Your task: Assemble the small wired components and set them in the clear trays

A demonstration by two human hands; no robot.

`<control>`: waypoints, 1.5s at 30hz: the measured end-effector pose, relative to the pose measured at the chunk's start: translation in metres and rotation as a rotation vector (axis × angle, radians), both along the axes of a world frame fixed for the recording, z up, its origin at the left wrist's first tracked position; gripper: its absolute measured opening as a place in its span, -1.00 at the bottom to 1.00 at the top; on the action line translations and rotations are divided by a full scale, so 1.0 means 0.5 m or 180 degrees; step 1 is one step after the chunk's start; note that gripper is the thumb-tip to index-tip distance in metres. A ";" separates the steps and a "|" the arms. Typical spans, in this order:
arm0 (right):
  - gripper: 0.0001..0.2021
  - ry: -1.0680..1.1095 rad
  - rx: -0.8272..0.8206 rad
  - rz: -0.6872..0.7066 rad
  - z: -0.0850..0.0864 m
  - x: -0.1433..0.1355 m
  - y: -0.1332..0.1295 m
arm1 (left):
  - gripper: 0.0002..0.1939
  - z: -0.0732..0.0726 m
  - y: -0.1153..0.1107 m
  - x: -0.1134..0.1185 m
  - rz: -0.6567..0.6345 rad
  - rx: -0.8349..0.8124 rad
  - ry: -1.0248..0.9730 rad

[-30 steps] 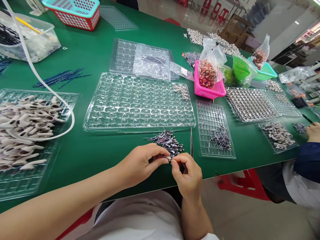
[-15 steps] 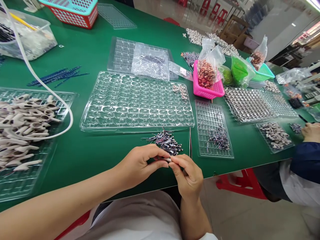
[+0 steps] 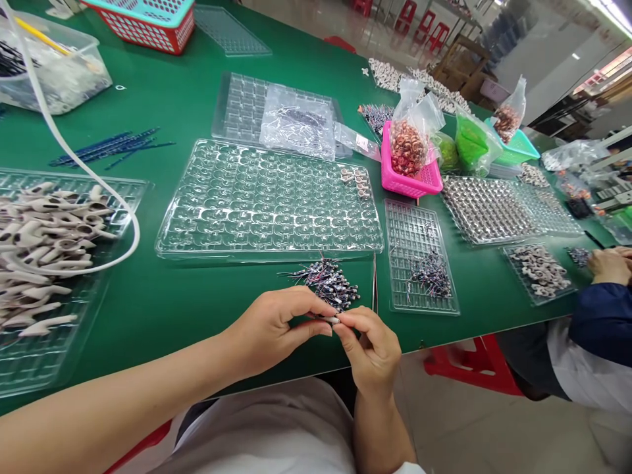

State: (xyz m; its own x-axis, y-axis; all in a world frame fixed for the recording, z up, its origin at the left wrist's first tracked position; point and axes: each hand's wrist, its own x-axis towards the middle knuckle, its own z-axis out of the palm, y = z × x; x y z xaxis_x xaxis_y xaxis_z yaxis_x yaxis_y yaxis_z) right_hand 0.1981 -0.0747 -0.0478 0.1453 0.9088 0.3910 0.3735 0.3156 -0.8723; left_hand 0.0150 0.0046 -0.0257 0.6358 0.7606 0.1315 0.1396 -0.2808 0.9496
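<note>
Near the table's front edge, my left hand (image 3: 276, 324) pinches a small white part (image 3: 332, 320) between thumb and forefinger. My right hand (image 3: 371, 345) grips the same part from the other side, fingertips nearly touching those of the left. Fingers cover most of the part. Just beyond the fingertips lies a pile of small dark wired components (image 3: 332, 284). Behind it is a large clear tray (image 3: 271, 197) with several small white pieces (image 3: 356, 179) in its right corner. Tweezers (image 3: 375, 283) lie right of the pile.
White curved shells (image 3: 44, 243) fill a tray at left, crossed by a white cable (image 3: 74, 155). At right are a smaller tray (image 3: 422, 230) with wired components and a pink basket (image 3: 411, 181). Another person's hand (image 3: 611, 265) rests at the far right edge.
Both hands stay almost in place, still holding the white part, which sits slightly lower between the fingertips. The other person's hand at far right has shifted a little left.
</note>
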 end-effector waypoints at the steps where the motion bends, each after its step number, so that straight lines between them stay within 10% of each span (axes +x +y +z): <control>1: -0.75 0.0000 0.0017 -0.0001 -0.001 0.000 0.000 | -0.84 -0.001 -0.001 0.000 0.0008 0.0000 -0.0038; 32: -0.88 0.0157 -0.0312 -0.0418 -0.008 -0.006 -0.001 | -0.79 0.032 0.000 0.003 0.0157 -0.0277 0.0527; 37: -0.88 -0.0037 -0.0292 -0.0400 -0.005 -0.007 -0.001 | -0.55 0.026 -0.007 0.002 0.0322 -0.0200 0.0467; 45: -0.87 -0.0145 -0.0171 -0.0315 -0.008 -0.008 0.001 | -0.76 0.049 0.001 0.005 0.0035 -0.0261 0.0860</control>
